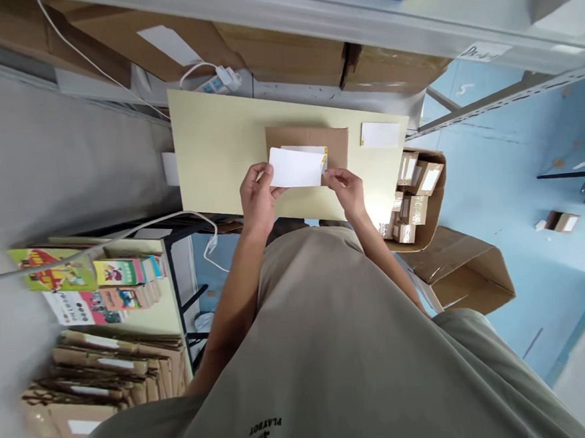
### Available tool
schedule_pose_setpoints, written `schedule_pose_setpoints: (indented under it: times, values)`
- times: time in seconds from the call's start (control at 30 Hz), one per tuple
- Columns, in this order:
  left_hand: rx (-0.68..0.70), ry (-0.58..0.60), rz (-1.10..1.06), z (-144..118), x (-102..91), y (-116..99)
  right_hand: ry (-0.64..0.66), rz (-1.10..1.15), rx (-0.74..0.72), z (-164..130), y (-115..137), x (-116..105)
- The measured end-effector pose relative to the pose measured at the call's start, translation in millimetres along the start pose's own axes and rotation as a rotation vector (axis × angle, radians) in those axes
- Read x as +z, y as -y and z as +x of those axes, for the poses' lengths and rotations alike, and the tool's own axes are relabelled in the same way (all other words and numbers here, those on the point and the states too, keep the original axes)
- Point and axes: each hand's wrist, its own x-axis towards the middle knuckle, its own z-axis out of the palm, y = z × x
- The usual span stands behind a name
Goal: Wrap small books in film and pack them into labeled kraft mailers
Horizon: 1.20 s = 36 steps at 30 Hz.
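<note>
Most of the pale yellow rectangular tabletop [207, 151] lies bare at nine o'clock of the flat brown cardboard envelope [334, 142], giving open passage there. At three o'clock, a small white rectangular label [379, 135] lies well apart. At twelve o'clock, large brown cardboard boxes [281, 49] and a white charger with cable [220, 80] block the far edge.

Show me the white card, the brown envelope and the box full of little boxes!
white card [296, 167], head view, middle of its face
brown envelope [337, 142], head view, bare right part
box [438, 192], head view, its right wall
</note>
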Motion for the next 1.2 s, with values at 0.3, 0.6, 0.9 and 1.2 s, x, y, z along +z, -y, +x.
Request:
schedule_pose_setpoints:
  times: [0.3,0.6,0.9,1.2]
  values:
    - [-0.034,-0.052,0.043,-11,7.2,9,0.057,-0.012,-0.050,2,-7,-5]
    - [-0.155,-0.131,0.221,8,-13.0,47,0.035,-0.177,-0.156,-12,-20,-6]
    - [-0.070,-0.093,0.352,50,-15.4,63,-0.132,-0.349,-0.138,29,-39,10]
    - [-0.006,-0.077,0.352,81,-1.4,69,-0.204,-0.649,-0.054,54,-31,29]
